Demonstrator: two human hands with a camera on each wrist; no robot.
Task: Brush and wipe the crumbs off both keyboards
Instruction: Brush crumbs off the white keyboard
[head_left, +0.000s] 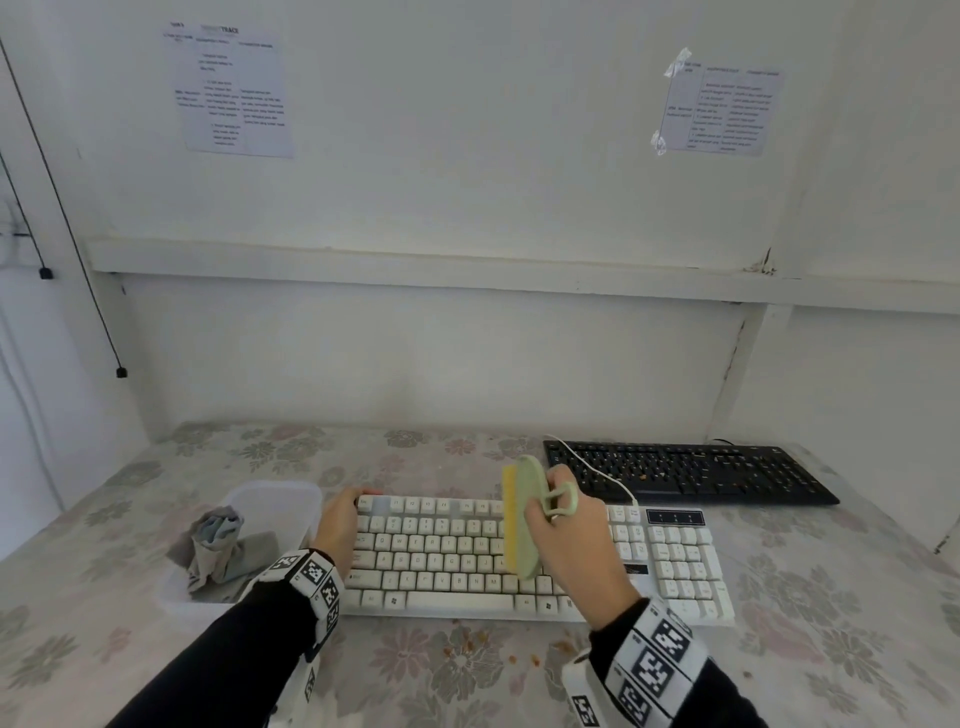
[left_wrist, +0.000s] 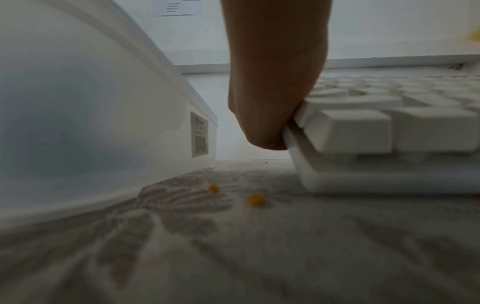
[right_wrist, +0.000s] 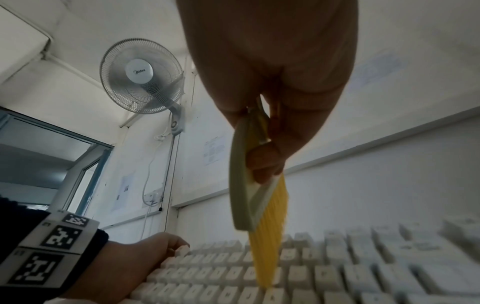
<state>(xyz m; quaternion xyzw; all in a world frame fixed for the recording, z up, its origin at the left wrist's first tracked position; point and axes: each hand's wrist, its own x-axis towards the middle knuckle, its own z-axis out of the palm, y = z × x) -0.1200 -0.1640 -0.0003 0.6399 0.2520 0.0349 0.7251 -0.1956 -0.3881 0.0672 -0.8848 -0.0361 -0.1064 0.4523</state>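
A white keyboard lies in front of me on the flowered tablecloth. My left hand grips its left end, fingers curled over the top corner; the left wrist view shows the palm against the keyboard's edge. My right hand holds a pale green brush with yellow bristles over the middle keys. In the right wrist view the bristles reach down onto the white keys. A black keyboard with crumbs on its keys lies behind to the right.
A clear plastic tub holding a grey cloth stands close to the left of the white keyboard. Orange crumbs lie on the cloth in front of it, and more crumbs beside its left end. The wall stands behind.
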